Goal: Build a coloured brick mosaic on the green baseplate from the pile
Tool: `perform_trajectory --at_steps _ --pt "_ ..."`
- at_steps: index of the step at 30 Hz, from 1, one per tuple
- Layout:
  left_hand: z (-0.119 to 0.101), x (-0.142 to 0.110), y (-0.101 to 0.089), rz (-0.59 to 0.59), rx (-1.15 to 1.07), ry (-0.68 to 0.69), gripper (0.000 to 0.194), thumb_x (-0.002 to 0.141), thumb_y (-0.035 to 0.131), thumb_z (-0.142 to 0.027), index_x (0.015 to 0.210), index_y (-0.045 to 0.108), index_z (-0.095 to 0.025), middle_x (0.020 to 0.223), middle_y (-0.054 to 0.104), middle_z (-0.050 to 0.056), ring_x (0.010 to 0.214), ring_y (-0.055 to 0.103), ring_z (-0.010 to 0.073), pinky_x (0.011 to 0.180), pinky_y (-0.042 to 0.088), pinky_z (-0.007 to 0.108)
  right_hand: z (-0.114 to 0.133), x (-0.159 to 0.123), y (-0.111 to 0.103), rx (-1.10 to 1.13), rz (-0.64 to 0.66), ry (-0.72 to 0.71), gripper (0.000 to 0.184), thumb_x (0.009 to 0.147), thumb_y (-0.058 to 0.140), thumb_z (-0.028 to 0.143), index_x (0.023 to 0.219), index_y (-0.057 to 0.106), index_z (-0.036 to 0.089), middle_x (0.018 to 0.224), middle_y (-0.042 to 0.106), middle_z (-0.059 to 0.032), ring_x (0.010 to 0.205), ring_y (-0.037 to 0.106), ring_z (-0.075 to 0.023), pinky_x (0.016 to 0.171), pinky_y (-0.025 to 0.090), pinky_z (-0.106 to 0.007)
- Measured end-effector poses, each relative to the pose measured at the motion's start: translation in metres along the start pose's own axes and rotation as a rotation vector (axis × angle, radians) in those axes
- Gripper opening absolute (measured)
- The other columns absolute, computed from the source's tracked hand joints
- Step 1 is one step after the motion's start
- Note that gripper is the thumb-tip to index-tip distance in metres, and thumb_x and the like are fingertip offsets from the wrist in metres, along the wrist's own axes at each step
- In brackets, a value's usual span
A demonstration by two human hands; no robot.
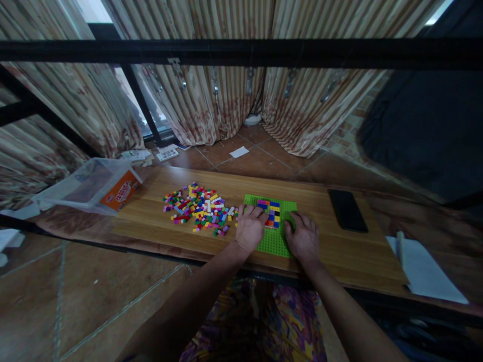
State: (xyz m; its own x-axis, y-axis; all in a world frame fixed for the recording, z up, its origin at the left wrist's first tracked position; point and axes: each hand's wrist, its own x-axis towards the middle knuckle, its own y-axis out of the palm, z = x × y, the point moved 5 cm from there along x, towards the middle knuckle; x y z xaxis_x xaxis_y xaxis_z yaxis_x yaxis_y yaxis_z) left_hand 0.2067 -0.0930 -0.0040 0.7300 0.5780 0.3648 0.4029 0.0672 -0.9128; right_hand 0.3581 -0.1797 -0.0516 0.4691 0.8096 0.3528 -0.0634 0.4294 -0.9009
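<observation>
A bright green studded baseplate (275,244) lies on the wooden board in front of me. On its upper part sits a block of joined toy bricks (274,211) in blue, yellow, orange, purple and black. My left hand (249,229) rests over the plate's left side, its fingers stretched to the left edge of the joined bricks and covering part of them. At the plate's right edge lies my right hand (304,237), thumb and fingers apart, with no brick visible in it. Left of the plate spreads a pile of loose toy bricks (204,208) in many colours.
A clear plastic bin (88,186) with an orange label stands at the board's left end. To the right lies a black phone (347,210). Farther right is a white paper sheet (430,269). A dark metal bar (241,53) crosses the view before striped curtains (211,105).
</observation>
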Motion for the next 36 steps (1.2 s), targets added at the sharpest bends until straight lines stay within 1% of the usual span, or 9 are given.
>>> perform_trajectory --at_steps 4,7,12,16,20,22,26,32,36 --pt "-0.001 -0.005 -0.005 -0.032 -0.061 -0.069 0.027 0.094 0.044 -0.022 0.107 0.067 -0.025 0.104 0.068 0.005 0.098 0.053 0.0226 0.093 0.037 0.045 -0.001 0.000 0.001 -0.012 0.006 -0.007 0.041 0.095 0.041 0.039 0.123 0.061 0.017 0.126 0.060 -0.0128 0.116 0.050 -0.0295 0.100 0.036 -0.046" --pt "-0.004 -0.019 -0.011 -0.094 -0.128 -0.141 0.028 0.094 0.045 -0.023 0.114 0.064 -0.026 0.109 0.067 0.004 0.100 0.053 0.0220 0.100 0.035 0.047 -0.002 0.000 0.002 -0.017 0.009 -0.014 0.041 0.095 0.040 0.040 0.123 0.061 0.017 0.126 0.061 -0.0126 0.115 0.051 -0.0293 0.099 0.037 -0.045" --pt "0.000 -0.050 -0.018 -0.141 -0.227 -0.208 0.023 0.089 0.051 -0.021 0.105 0.067 -0.025 0.101 0.068 0.004 0.099 0.054 0.0211 0.093 0.040 0.041 -0.005 -0.001 0.004 -0.022 -0.003 -0.027 0.042 0.095 0.040 0.041 0.122 0.061 0.016 0.125 0.061 -0.0136 0.115 0.052 -0.0296 0.099 0.039 -0.045" --pt "0.030 -0.071 -0.029 -0.190 -0.212 -0.319 0.022 0.087 0.053 -0.018 0.102 0.068 -0.024 0.103 0.068 0.005 0.098 0.056 0.0209 0.088 0.042 0.039 -0.006 -0.002 0.005 -0.029 -0.012 -0.036 0.042 0.095 0.041 0.041 0.122 0.061 0.016 0.124 0.061 -0.0146 0.115 0.052 -0.0301 0.098 0.040 -0.046" --pt "0.075 -0.093 -0.040 -0.244 -0.160 -0.446 0.018 0.089 0.053 -0.023 0.097 0.069 -0.023 0.096 0.069 0.005 0.094 0.058 0.0209 0.088 0.044 0.038 -0.008 -0.002 0.006 -0.032 -0.025 -0.051 0.043 0.095 0.041 0.042 0.122 0.061 0.016 0.125 0.061 -0.0151 0.114 0.052 -0.0305 0.097 0.040 -0.047" --pt "0.098 -0.106 -0.045 -0.271 -0.132 -0.513 0.018 0.089 0.053 -0.023 0.097 0.069 -0.023 0.099 0.069 0.006 0.096 0.059 0.0215 0.090 0.045 0.039 -0.009 -0.002 0.007 -0.036 -0.023 -0.053 0.043 0.095 0.040 0.043 0.122 0.061 0.016 0.125 0.061 -0.0148 0.114 0.053 -0.0302 0.096 0.040 -0.046" --pt "0.134 -0.131 -0.056 -0.301 -0.085 -0.648 0.020 0.087 0.053 -0.023 0.098 0.070 -0.023 0.100 0.070 0.006 0.096 0.060 0.0225 0.089 0.047 0.039 -0.011 -0.002 0.008 -0.040 -0.024 -0.052 0.045 0.094 0.039 0.045 0.121 0.061 0.017 0.125 0.061 -0.0137 0.113 0.053 -0.0297 0.096 0.040 -0.044" --pt "0.167 -0.154 -0.071 -0.311 -0.044 -0.853 0.024 0.087 0.049 -0.025 0.099 0.070 -0.022 0.102 0.069 0.007 0.099 0.060 0.0234 0.093 0.047 0.038 -0.014 -0.002 0.009 -0.039 -0.022 -0.054 0.045 0.093 0.039 0.045 0.120 0.061 0.018 0.125 0.061 -0.0136 0.112 0.054 -0.0310 0.094 0.041 -0.045" --pt "0.177 -0.156 -0.075 -0.309 -0.011 -0.894 0.028 0.088 0.048 -0.028 0.104 0.070 -0.022 0.103 0.068 0.007 0.101 0.059 0.0240 0.094 0.046 0.038 -0.013 -0.002 0.008 -0.035 -0.016 -0.057 0.045 0.093 0.039 0.046 0.121 0.061 0.018 0.125 0.061 -0.0140 0.112 0.054 -0.0312 0.093 0.041 -0.045"
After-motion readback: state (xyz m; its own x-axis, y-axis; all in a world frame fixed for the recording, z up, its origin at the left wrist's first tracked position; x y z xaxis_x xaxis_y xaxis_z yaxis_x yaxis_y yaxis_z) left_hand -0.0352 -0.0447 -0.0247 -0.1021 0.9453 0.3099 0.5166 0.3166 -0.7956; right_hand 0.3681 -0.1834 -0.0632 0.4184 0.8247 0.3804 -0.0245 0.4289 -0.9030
